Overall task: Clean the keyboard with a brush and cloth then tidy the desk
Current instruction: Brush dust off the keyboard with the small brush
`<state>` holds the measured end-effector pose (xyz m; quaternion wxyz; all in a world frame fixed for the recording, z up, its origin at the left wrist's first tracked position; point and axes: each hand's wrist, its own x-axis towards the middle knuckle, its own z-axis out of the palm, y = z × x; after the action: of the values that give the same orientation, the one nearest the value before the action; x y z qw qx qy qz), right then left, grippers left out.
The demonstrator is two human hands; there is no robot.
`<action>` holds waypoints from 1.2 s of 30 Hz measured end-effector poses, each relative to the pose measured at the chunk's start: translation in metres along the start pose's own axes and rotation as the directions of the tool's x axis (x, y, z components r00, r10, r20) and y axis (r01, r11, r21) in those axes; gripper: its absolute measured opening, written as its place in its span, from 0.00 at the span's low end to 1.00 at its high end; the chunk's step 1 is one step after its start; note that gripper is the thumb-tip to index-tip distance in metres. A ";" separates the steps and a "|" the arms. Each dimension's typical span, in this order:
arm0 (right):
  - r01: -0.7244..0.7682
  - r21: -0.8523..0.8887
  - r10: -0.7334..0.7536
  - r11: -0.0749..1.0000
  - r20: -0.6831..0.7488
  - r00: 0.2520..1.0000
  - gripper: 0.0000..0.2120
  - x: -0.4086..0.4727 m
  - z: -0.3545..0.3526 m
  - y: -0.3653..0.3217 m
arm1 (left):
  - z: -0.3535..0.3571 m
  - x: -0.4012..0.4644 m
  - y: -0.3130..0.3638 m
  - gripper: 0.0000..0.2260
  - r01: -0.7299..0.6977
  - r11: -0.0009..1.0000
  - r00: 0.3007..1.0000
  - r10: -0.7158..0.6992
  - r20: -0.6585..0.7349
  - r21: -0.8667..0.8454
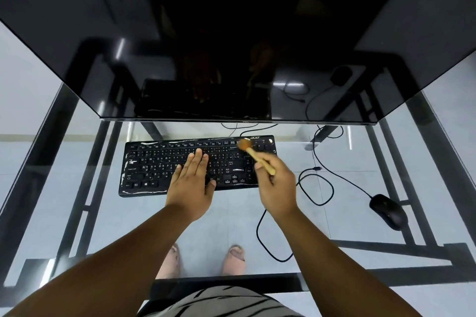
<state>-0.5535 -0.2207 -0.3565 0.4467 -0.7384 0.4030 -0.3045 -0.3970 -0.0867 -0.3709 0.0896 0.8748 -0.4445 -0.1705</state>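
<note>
My striped shirt (pixel 221 301) fills the bottom edge, and both my forearms reach forward over the glass desk (pixel 77 213). My left hand (pixel 192 183) lies flat, palm down, fingers straight and together, pressing on the middle keys of the black Acer keyboard (pixel 154 165). My right hand (pixel 278 188) is tilted up at the wrist, fingers curled around the lower end of a wooden-handled brush (pixel 253 156). The brush's long axis runs diagonally, bristles pointing away and to the left, touching the keyboard's far right corner. The keyboard lies lengthwise, parallel to the desk's near edge, just before the dark monitor (pixel 231 46). A black mouse (pixel 389 211) sits near the right edge, its cable (pixel 324 188) looping between.
</note>
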 end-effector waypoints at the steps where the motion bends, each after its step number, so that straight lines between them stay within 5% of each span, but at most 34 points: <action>1: 0.014 0.007 -0.015 1.000 0.094 0.996 0.11 -0.002 0.004 -0.003 | 0.000 0.000 0.000 0.29 0.011 1.000 1.000 -0.011 -0.011 0.008; 3: 0.013 -0.049 -0.007 0.999 0.122 0.992 0.11 -0.005 0.011 -0.005 | -0.001 -0.002 -0.002 0.29 0.036 0.999 0.999 -0.035 -0.023 0.017; 7: -0.032 -0.096 0.025 0.995 -0.077 0.997 0.11 -0.004 0.018 -0.007 | -0.006 -0.005 -0.011 0.30 0.078 0.997 0.996 -0.077 -0.045 0.026; 12: 0.072 -0.086 -0.050 0.994 0.235 0.971 0.13 -0.010 0.041 -0.021 | -0.018 -0.013 -0.039 0.30 0.119 0.992 0.992 -0.118 -0.033 0.031; 16: -0.013 -0.163 0.007 0.986 -0.038 0.999 0.15 -0.016 0.053 -0.025 | -0.025 -0.019 -0.054 0.29 0.104 0.994 0.994 -0.105 0.017 0.028; 21: 0.069 -0.125 -0.036 0.990 0.249 0.968 0.14 -0.026 0.084 -0.048 | -0.034 -0.025 -0.080 0.29 0.051 0.999 0.998 -0.051 0.044 0.006; 26: -0.003 -0.206 -0.010 0.979 -0.060 0.998 0.14 -0.032 0.104 -0.055 | -0.042 -0.034 -0.107 0.30 0.063 0.998 0.998 -0.063 -0.016 -0.008; 30: 0.056 -0.044 -0.041 0.997 0.280 0.959 0.14 -0.039 0.125 -0.071 | -0.045 -0.043 -0.131 0.32 0.103 0.994 0.994 -0.104 -0.027 -0.027; 32: 0.059 -0.118 -0.016 0.991 0.343 0.939 0.14 -0.043 0.134 -0.072 | -0.046 -0.046 -0.139 0.35 0.111 0.993 0.993 -0.113 -0.036 -0.049; 36: -0.019 -0.194 0.034 0.981 0.073 0.997 0.16 -0.047 0.145 -0.074 | -0.049 -0.052 -0.154 0.40 0.116 0.992 0.992 -0.118 -0.032 -0.054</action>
<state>-0.4348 -0.0993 -0.3537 0.3919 -0.7839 0.4234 -0.2297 -0.2917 0.0466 -0.3613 0.1099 0.8996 -0.3861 -0.1718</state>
